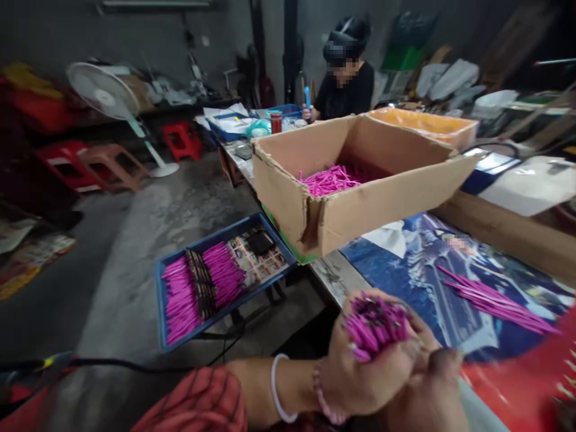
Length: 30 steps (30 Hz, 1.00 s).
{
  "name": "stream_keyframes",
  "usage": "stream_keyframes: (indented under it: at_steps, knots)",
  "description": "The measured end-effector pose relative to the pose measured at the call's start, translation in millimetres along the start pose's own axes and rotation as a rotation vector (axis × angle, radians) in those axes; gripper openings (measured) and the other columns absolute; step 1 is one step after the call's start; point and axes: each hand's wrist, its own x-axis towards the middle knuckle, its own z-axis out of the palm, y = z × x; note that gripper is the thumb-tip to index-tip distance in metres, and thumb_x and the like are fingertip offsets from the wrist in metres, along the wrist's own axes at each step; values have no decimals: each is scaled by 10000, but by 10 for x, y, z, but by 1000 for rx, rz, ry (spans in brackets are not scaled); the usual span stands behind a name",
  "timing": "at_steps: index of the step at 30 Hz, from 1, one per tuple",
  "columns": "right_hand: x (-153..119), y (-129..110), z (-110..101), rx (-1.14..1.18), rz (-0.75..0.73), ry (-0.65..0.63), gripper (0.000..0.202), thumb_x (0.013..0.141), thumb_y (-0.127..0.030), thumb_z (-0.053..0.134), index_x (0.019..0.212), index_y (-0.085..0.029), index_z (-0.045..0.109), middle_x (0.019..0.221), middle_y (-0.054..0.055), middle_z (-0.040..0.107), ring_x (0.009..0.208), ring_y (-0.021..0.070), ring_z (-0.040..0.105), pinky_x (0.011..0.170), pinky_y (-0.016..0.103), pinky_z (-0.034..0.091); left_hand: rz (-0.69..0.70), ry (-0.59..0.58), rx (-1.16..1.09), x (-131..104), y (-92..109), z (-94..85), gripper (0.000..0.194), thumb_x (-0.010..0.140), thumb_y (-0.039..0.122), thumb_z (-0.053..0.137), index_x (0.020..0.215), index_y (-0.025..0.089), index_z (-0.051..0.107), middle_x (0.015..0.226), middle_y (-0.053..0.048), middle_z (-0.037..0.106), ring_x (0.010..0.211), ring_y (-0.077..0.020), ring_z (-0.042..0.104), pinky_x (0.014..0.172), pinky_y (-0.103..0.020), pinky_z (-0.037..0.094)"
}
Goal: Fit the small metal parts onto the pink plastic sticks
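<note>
A bundle of thin magenta sticks (375, 327) is held end-on towards me, its tips dark and pale in places. My left hand (360, 381) wraps round it, with a white bangle and a pink bead bracelet at the wrist. My right hand (434, 390) is closed against the bundle from the right; part of its grip is hidden behind the left hand. Several loose magenta sticks (495, 300) lie to the right on a blue printed sheet (405, 282). Beyond the hands, a cardboard box (382, 210) contains a heap of similar sticks (333, 180).
Left of the table, a blue tray (159, 306) holds magenta stick bundles, dark strips and a black block. Across the table sits a person (346, 84) in black, holding a blue tool. An orange-lined crate (459, 129), a standing fan (101, 90) and stools (182, 141) stand farther off.
</note>
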Motion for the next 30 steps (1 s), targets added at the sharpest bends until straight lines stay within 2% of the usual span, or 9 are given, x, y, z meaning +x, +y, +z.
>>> stream_keyframes:
  at_steps: [2, 4, 7, 9, 12, 17, 19, 22, 30]
  knots:
    - [-30, -1, 140, 121, 47, -32, 597, 895, -748, 453, 1273, -298, 558, 1361, 113, 650, 1233, 296, 643, 1080, 497, 501, -12, 92, -11, 86, 207, -257, 80, 845, 273, 692, 865, 223, 633, 866, -47, 707, 843, -211, 694, 806, -348, 619]
    - [-62, 39, 237, 228, 84, -86, 540, 872, -707, 574, 1194, -274, 599, 1311, 116, 682, 1205, 300, 662, 1108, 507, 474, 146, 220, 15, 229, 368, -567, 162, 893, 385, 651, 898, 224, 626, 828, -19, 675, 743, -170, 661, 731, -319, 605]
    - [-106, 168, 300, 192, 92, -244, 447, 907, -619, 619, 1133, -235, 653, 1285, 124, 694, 1218, 301, 653, 1148, 504, 425, 262, 361, 299, 525, 464, -1107, 243, 945, 447, 550, 884, 219, 609, 842, -16, 657, 757, -161, 647, 739, -312, 574]
    - [-120, 273, 323, 77, 97, -374, 422, 921, -591, 623, 1095, -211, 678, 1250, 134, 707, 1205, 306, 658, 1133, 494, 439, 228, 355, 401, 723, 427, -1488, 222, 928, 415, 591, 893, 197, 620, 800, -14, 646, 741, -161, 641, 694, -293, 553]
    - [-94, 426, 394, -88, 63, -529, 434, 906, -604, 636, 1013, -188, 690, 1133, 143, 739, 1085, 308, 709, 1025, 468, 529, 118, 303, 622, 898, 275, -2035, 182, 863, 311, 712, 946, 175, 624, 820, 5, 642, 751, -147, 627, 749, -311, 547]
    - [80, 661, 696, -236, 4, -651, 478, 894, -647, 613, 931, -174, 671, 998, 144, 751, 931, 287, 741, 868, 425, 590, -193, 168, 970, 738, -11, -2767, 246, 956, 323, 646, 1129, 150, 638, 1046, -52, 685, 870, -186, 677, 787, -387, 580]
    - [189, 774, 886, -270, -10, -672, 512, 884, -679, 593, 952, -176, 665, 991, 141, 747, 908, 280, 738, 840, 421, 592, -316, 131, 1076, 600, -112, -2958, 292, 959, 322, 644, 1199, 157, 624, 1140, -74, 677, 952, -211, 682, 833, -417, 584]
    - [381, 980, 1229, -323, -23, -705, 528, 888, -705, 540, 934, -188, 638, 992, 129, 736, 918, 272, 723, 851, 419, 583, -479, 64, 1191, 430, -273, -3107, 334, 960, 316, 645, 1256, 167, 605, 1204, -88, 666, 1013, -231, 680, 874, -446, 580]
    - [917, 1442, 2075, -698, -114, -818, 331, 1051, -426, 424, 1101, -147, 596, 1021, 85, 691, 961, 209, 673, 927, 422, 527, -741, -147, 1355, 206, -642, -3176, 339, 958, 302, 646, 1267, 168, 602, 1251, -96, 657, 1072, -248, 672, 920, -472, 564]
